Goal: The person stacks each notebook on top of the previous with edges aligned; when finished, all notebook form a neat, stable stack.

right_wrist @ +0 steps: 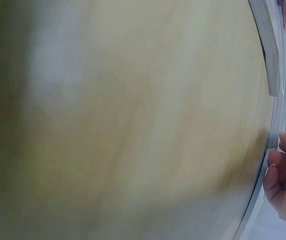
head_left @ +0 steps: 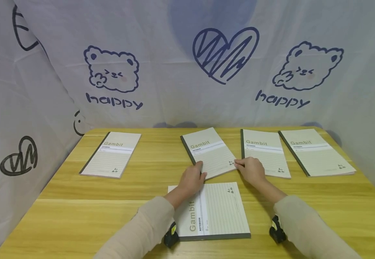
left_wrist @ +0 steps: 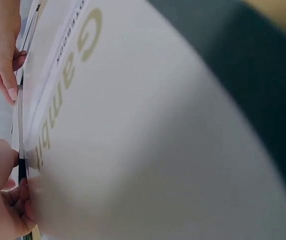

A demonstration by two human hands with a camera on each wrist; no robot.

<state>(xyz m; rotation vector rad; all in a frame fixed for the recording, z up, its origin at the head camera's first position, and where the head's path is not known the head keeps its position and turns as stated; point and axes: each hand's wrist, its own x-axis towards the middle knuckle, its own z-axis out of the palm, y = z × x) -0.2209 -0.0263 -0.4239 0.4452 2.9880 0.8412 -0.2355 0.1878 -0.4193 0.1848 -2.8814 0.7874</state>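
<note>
- Step in hand, as judged: positioning the skewed notebook (head_left: 211,149) with both hands at once.
- Location: it lies in the far row on the table (head_left: 126,223), middle of the scene, cover up, dark spine to the left. It sits at an angle, while the neighbouring notebook (head_left: 266,151) just to its right is nearly straight.
- Left hand (head_left: 191,178): holding the near-left corner, index finger at the spine, thumb at the near edge; the corner itself is hidden by the hand.
- Right hand (head_left: 252,171): fingertips drawn together, pinching the near-right corner. Little finger gap shows in the right wrist view.
- Notebook relative to fingers: its near edge runs between the two hands; most of the cover extends beyond them, toward the far side. Flat or slightly raised: cannot tell.
- Surroundings: near notebook (head_left: 221,212) lies sideways just on the near side of it, spine facing near. Left notebook (head_left: 111,154) is well apart; right-end notebook (head_left: 316,153) is beyond the neighbour.
- Next move, as judged: keep both corners held and rotate slightly to square it with the row, then release without dragging the cover.
</note>
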